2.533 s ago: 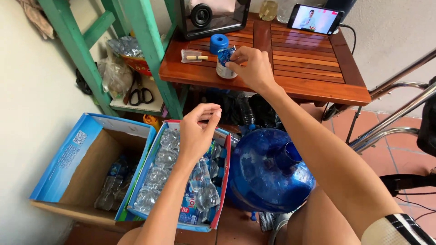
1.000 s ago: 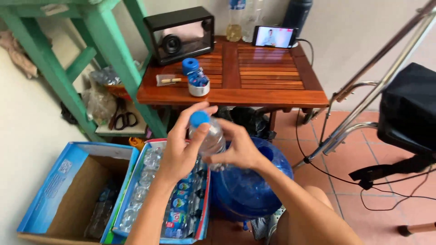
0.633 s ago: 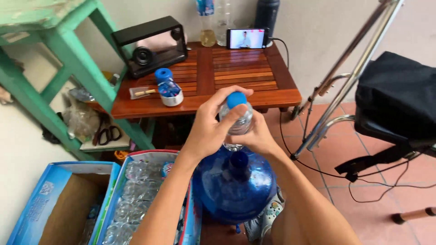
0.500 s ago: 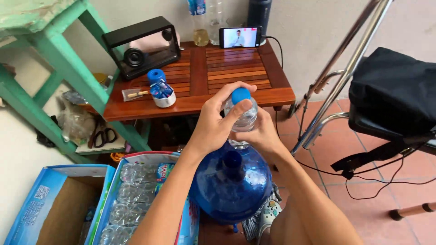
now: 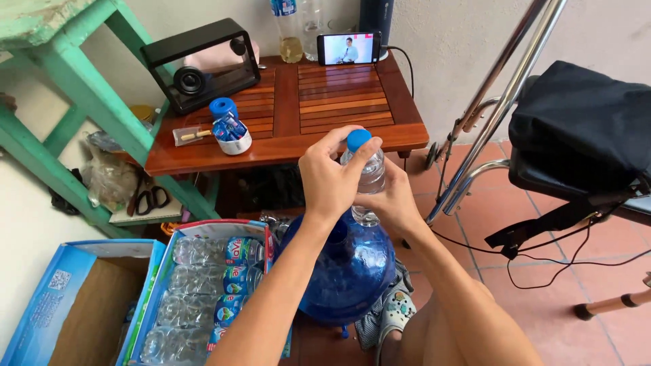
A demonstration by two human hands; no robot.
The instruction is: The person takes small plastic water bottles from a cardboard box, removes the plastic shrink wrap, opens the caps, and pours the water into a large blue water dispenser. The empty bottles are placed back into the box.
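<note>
Your left hand (image 5: 330,177) fingers curl tight over the blue cap (image 5: 359,139); your right hand (image 5: 390,200) grips the small bottle (image 5: 369,177), above the blue jug (image 5: 342,268), wooden bench (image 5: 305,115) at 12 o'clock.

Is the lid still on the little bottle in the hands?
Yes, shut. The blue cap sits on top of the small bottle, with the left hand gripping around it and the right hand holding the bottle upright.
</note>
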